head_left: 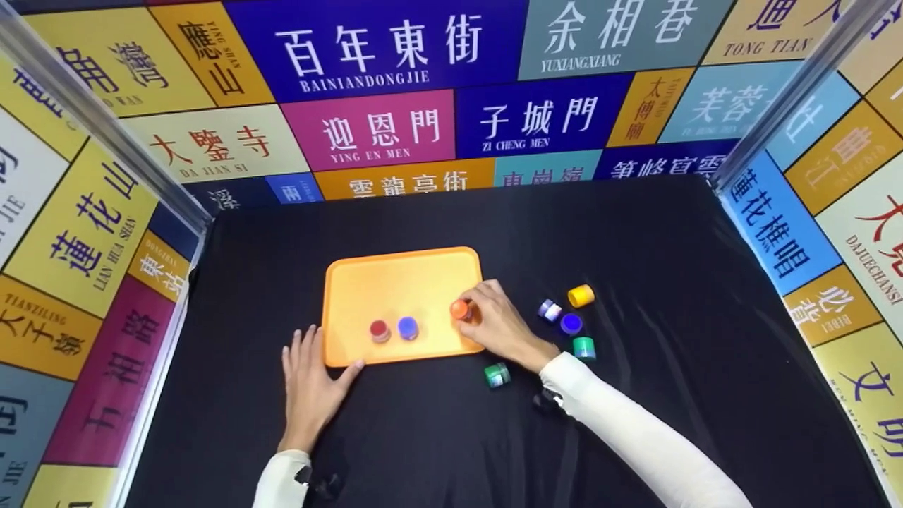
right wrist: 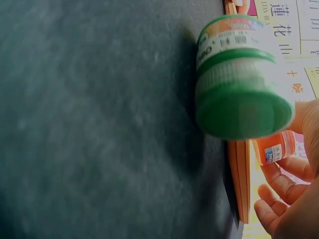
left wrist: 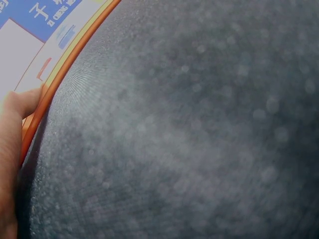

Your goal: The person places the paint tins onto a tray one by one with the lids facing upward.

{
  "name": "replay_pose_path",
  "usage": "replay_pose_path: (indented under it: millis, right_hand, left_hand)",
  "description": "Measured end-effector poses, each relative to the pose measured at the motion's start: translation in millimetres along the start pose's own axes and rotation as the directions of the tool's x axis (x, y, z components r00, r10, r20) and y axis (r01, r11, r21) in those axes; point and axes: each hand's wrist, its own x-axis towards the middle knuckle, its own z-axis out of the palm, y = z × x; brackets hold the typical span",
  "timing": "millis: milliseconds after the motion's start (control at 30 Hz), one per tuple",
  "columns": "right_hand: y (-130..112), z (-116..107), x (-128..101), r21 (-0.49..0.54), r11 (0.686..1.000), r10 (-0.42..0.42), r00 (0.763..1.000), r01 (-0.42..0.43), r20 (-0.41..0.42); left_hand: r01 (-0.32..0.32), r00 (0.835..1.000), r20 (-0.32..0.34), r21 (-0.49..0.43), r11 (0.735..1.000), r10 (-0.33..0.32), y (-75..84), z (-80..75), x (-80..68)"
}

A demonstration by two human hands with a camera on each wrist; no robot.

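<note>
My right hand [head_left: 499,326] pinches a small orange paint jar [head_left: 460,309] over the right part of an orange tray [head_left: 398,279]. In the right wrist view the orange jar [right wrist: 273,149] shows its label between thumb and fingers. A red-lidded jar [head_left: 379,330] and a blue-lidded jar [head_left: 408,327] stand side by side on the tray. At the tray's near left corner, my left hand [head_left: 310,384] rests with fingers stretched along the side and thumb on the rim. The left wrist view shows that thumb [left wrist: 27,101] against the tray edge [left wrist: 65,74].
Right of the tray, a yellow jar [head_left: 581,295], a white-and-purple jar [head_left: 549,309], a blue jar [head_left: 571,324] and a green jar [head_left: 584,348] lie on the black cloth [head_left: 670,282]. Another green jar [head_left: 497,375] lies below the tray's near right corner. Printed panels [head_left: 395,42] wall the table.
</note>
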Motion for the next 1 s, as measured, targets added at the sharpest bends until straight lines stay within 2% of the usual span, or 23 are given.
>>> replay_pose_path:
  millis: [300, 733, 1000]
  right_hand:
    - [-3, 12, 4, 0.043, 0.999, -0.014, 1.000, 0.014, -0.007]
    - [-15, 27, 7, 0.099, 0.995, 0.000, 0.998, -0.007, 0.068]
    - [-17, 34, 5, 0.105, 0.994, 0.015, 0.996, -0.025, 0.087]
  left_hand:
    - [-0.001, 1.000, -0.002, 0.004, 1.000, 0.001, 1.2, -1.0, 3.6]
    - [-0.029, 0.999, -0.028, 0.003, 1.000, 0.029, -3.1, -1.9, 2.7]
    - [-0.003, 1.000, -0.005, -0.001, 1.000, 0.003, -1.7, -0.3, 0.2]
